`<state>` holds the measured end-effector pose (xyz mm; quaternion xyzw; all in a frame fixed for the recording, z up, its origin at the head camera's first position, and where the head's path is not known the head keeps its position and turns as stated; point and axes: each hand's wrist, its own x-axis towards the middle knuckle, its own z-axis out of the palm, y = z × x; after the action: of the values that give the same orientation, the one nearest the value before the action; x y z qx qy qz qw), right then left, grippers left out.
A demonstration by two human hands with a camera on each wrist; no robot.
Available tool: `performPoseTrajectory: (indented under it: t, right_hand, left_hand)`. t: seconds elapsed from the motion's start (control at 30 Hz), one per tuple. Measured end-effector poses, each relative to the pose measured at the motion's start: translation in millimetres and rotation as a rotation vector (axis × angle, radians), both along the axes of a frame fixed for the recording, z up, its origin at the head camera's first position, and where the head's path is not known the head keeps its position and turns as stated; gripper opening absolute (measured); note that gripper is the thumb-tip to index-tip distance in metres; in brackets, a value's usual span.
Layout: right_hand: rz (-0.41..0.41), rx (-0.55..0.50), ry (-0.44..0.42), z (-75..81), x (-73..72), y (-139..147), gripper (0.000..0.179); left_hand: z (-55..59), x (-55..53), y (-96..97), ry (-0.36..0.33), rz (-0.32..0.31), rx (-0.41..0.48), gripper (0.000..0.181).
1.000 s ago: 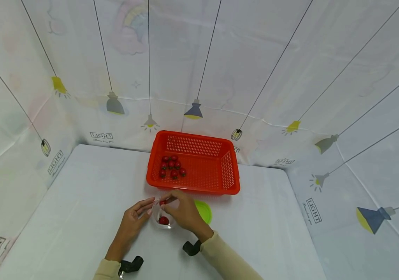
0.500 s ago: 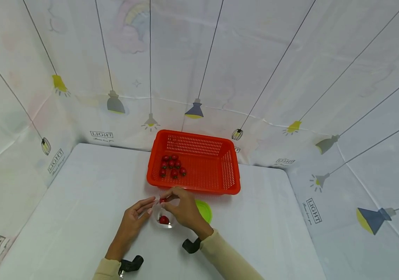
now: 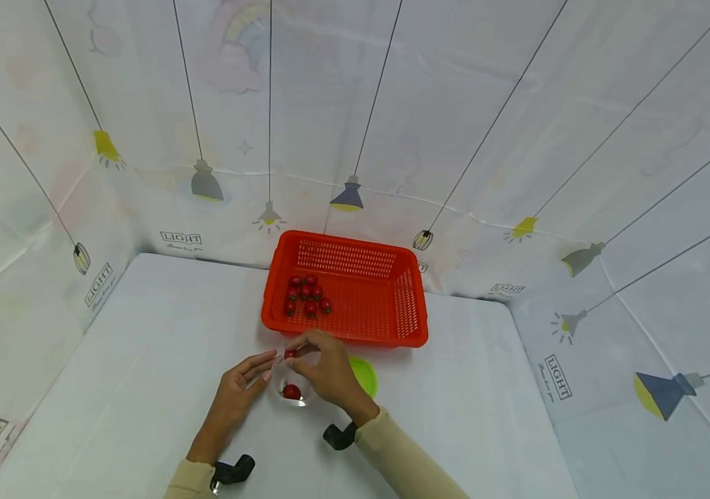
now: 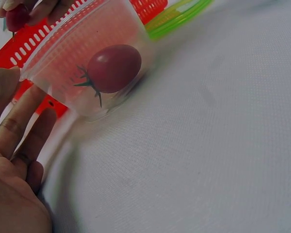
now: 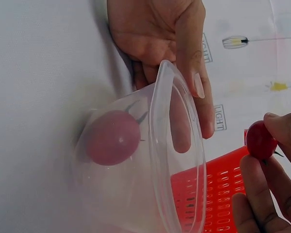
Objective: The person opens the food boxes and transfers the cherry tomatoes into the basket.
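Note:
My right hand (image 3: 330, 374) pinches a red cherry tomato (image 5: 261, 140) between thumb and fingertips, just past the far rim of a clear plastic container (image 5: 159, 126). On the container's left side, my left hand (image 3: 235, 396) touches its corner near the rim, fingers nearly straight and thumb apart from them. One more cherry tomato (image 4: 114, 69), with its green stem, lies inside the container on the bottom. The container stands on the white table.
Behind the container is a red perforated basket (image 3: 379, 339) with several cherry tomatoes (image 3: 306, 292) at its left end. A bright green lid (image 3: 364, 378) lies right of the container, partly hidden by my right hand. Printed sheets (image 3: 454, 104) wall the table's back and sides.
My right hand has risen slightly away from me with the cherry tomato. The left hand and the container stay in place.

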<state>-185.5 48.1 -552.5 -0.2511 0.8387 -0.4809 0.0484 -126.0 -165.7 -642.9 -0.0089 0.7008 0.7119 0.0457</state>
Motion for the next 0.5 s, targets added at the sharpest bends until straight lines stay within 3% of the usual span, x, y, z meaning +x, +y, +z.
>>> performPoseTrajectory:
  t: [0.5]
  right_hand:
    - [-0.01,-0.042,0.072,19.5,-9.4,0.1,0.02]
  left_hand:
    - [-3.0,-1.1,-0.9,0.072,-0.008,0.0,0.043]
